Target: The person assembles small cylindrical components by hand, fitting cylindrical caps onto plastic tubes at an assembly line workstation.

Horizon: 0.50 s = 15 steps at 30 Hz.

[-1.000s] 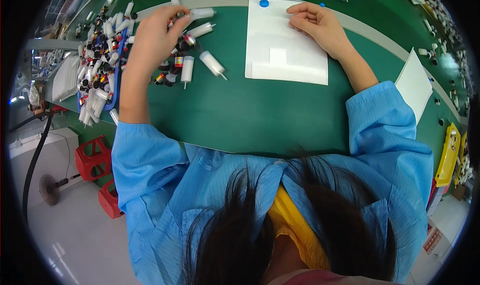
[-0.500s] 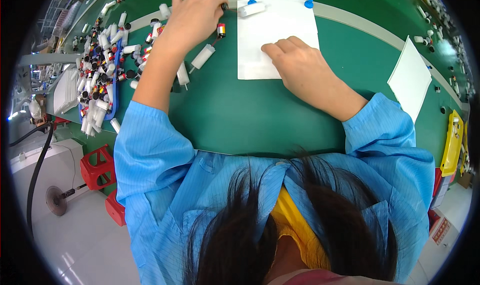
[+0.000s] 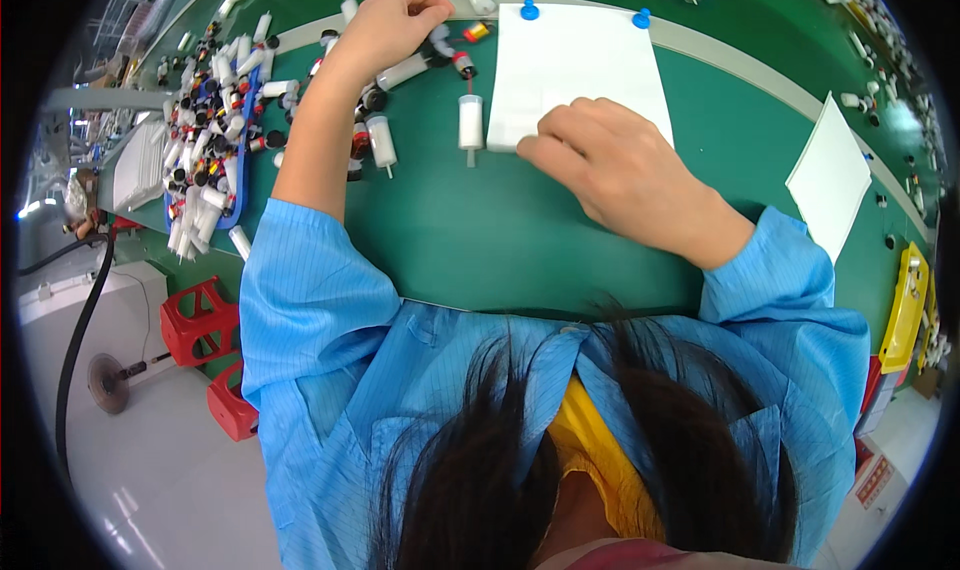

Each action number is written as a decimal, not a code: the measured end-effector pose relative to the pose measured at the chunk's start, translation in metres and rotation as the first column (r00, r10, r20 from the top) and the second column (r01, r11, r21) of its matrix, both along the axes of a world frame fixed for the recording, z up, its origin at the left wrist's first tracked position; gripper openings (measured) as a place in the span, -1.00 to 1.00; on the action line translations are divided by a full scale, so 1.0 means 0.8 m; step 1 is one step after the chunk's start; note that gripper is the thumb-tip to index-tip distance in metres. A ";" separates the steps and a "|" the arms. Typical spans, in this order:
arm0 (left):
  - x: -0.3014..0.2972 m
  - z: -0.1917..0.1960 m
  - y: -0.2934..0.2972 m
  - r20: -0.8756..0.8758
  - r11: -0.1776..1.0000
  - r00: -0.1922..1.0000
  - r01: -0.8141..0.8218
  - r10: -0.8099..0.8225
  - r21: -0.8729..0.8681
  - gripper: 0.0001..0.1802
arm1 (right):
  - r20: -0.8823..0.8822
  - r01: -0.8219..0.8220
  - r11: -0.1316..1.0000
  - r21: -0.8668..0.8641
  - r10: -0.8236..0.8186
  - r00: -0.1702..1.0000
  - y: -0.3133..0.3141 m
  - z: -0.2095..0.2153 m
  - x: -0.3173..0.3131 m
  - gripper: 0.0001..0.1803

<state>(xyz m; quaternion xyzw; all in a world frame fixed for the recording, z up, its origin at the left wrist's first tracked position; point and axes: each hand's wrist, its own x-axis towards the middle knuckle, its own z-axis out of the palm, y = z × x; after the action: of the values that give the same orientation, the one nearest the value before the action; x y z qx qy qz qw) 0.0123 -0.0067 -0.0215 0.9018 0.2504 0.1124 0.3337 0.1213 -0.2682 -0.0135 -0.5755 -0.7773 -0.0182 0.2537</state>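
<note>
Left hand (image 3: 395, 20) among white plastic cylinders (image 3: 470, 123), right hand (image 3: 610, 165) on smooth paper sheet (image 3: 580, 65)

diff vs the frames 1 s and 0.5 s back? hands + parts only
The right hand came back from the far edge of the white sheet to its near left corner, fingers curled on the edge. The left hand moved from the loose white cylinders farther up the green mat, and is closed over small parts there; what it grips is hidden. The blue tray of parts and the second white sheet stayed put.

Left hand (image 3: 395, 20) curled, right hand (image 3: 610, 165) flat.
</note>
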 end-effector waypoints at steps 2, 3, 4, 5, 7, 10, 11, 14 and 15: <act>-0.007 0.001 0.002 -0.002 0.988 1.000 -0.019 0.020 0.154 -0.72 | -0.088 -0.082 0.983 0.163 0.097 0.991 0.003 0.019 -0.002 -0.72; -0.011 0.000 0.002 0.021 0.978 0.998 -0.066 0.064 0.197 -0.74 | -0.183 -0.022 0.974 0.225 0.064 0.981 0.013 0.022 0.002 -0.69; -0.012 0.001 0.000 0.043 0.966 0.995 -0.101 0.093 0.240 -0.75 | -0.280 0.057 0.959 0.279 0.024 0.960 0.027 0.022 0.011 -0.66; -0.016 0.001 -0.003 0.037 0.958 0.993 -0.120 0.114 0.262 -0.78 | -0.359 0.138 0.960 0.243 -0.043 0.932 0.044 0.024 0.025 -0.60; -0.023 0.019 -0.041 0.038 0.936 0.998 -0.055 0.045 0.349 -0.78 | -0.356 0.270 0.934 0.236 -0.176 0.918 0.067 0.000 0.062 -0.59; -0.034 -0.005 -0.048 0.094 0.790 0.972 0.118 -0.217 0.601 -0.72 | -0.602 0.248 0.967 0.058 -0.165 0.781 0.097 0.011 0.058 -0.35; -0.037 -0.009 -0.057 0.044 0.720 0.961 0.173 -0.272 0.672 -0.72 | -0.604 0.246 0.968 0.053 -0.166 0.780 0.107 0.007 0.055 -0.35; -0.041 -0.012 -0.066 -0.055 0.624 0.936 0.274 -0.347 0.731 -0.76 | -0.705 0.183 0.982 -0.039 -0.157 0.691 0.131 -0.012 0.049 -0.32; -0.044 -0.004 -0.066 -0.055 0.646 0.924 0.306 -0.378 0.699 -0.75 | -0.676 0.161 0.987 0.011 -0.112 0.729 0.138 -0.020 0.049 -0.32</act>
<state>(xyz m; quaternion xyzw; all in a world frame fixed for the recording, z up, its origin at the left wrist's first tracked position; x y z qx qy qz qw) -0.0225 -0.0593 -0.0244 0.9844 -0.0016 0.1761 -0.0036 0.1603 -0.1580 -0.0296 -0.5895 -0.5877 0.1453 0.5348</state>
